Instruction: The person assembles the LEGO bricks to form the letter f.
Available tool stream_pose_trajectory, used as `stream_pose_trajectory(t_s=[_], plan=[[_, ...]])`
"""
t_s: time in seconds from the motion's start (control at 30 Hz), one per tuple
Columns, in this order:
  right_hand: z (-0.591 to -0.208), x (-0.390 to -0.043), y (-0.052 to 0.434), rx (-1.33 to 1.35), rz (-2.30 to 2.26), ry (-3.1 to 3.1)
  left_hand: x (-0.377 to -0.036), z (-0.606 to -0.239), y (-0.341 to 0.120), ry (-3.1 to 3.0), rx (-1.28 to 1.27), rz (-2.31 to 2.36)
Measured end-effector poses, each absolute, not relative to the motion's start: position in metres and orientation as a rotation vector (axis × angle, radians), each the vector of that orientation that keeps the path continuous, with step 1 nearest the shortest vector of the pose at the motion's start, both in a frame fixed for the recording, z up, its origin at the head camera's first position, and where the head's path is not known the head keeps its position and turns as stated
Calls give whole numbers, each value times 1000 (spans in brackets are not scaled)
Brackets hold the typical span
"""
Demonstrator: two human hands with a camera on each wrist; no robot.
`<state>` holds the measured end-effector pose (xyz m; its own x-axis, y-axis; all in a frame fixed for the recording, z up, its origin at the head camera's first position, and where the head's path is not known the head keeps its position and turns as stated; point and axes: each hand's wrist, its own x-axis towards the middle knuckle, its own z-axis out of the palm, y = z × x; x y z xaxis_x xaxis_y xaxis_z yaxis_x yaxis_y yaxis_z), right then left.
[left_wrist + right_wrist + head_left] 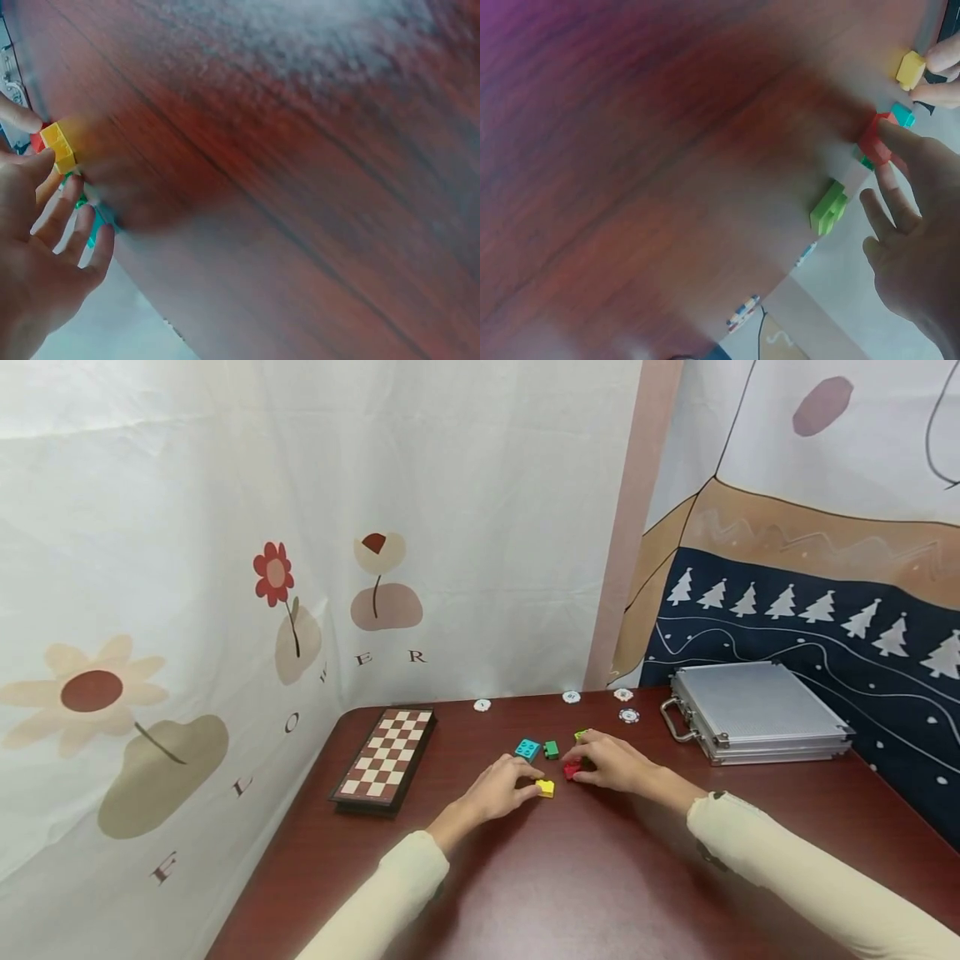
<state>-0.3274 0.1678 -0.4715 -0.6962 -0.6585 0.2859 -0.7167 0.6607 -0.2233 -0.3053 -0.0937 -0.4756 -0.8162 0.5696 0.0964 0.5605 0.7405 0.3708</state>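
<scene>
both hands are down on the dark red table [570, 877] near the middle of the head view, working among a little scatter of toy bricks. the left hand [495, 789] has its fingers curled in around the yellow brick [545, 787], which sits at its fingertips just below frame centre; in the left wrist view the same yellow brick [58, 146] shows at the far left edge, pinched against the thumb, with the other fingers [71, 225] spread loosely beneath it. the right hand [611, 762] lies just to the right, its fingertips pressed on the red brick [572, 770], and in the right wrist view a finger [904, 142] lies along the top of the red brick [874, 142] at the upper right. the two bricks are close together but i can't tell whether they touch.

just above the hands sit a teal brick [527, 748], a dark green brick [551, 749] beside it, and a light green brick [581, 735] partly behind the right hand's fingers. to the left lies a folded chessboard [385, 760]. four poker chips [628, 716] are strung along the table's far edge, and a silver case [757, 710] lies at the right.
</scene>
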Motion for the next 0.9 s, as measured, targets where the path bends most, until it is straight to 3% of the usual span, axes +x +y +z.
stream_pose_trajectory(t_s=[0.27,0.9], plan=[[-474,-325,160,1132,614,-2761,-309,-479,-91,2804,903,919],[-464,-324,161,1212,850,-2884,-305,-481,-91,2768,937,918]])
